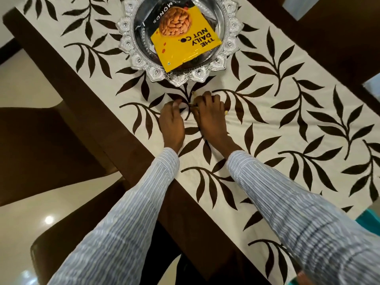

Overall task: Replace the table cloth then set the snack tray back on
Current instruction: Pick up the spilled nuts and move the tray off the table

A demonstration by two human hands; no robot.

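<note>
A cream table cloth (267,124) with dark brown leaf prints covers the dark wooden table (86,103). A round silver snack tray (176,78) with a scalloped rim sits on the cloth at the top centre. It holds a yellow and black almond packet (185,44). My left hand (172,122) and my right hand (209,118) lie palm down on the cloth just in front of the tray, fingertips close together. Their fingers are curled onto the fabric, and a small crease shows between them. Neither hand touches the tray. Whether the fingers pinch the cloth is hidden.
A bare strip of table wood runs along the left side of the cloth. Dark chairs (41,145) stand at the left over a glossy pale floor (26,212). More dark wood (320,38) crosses at the upper right. A teal object (368,221) peeks in at the right edge.
</note>
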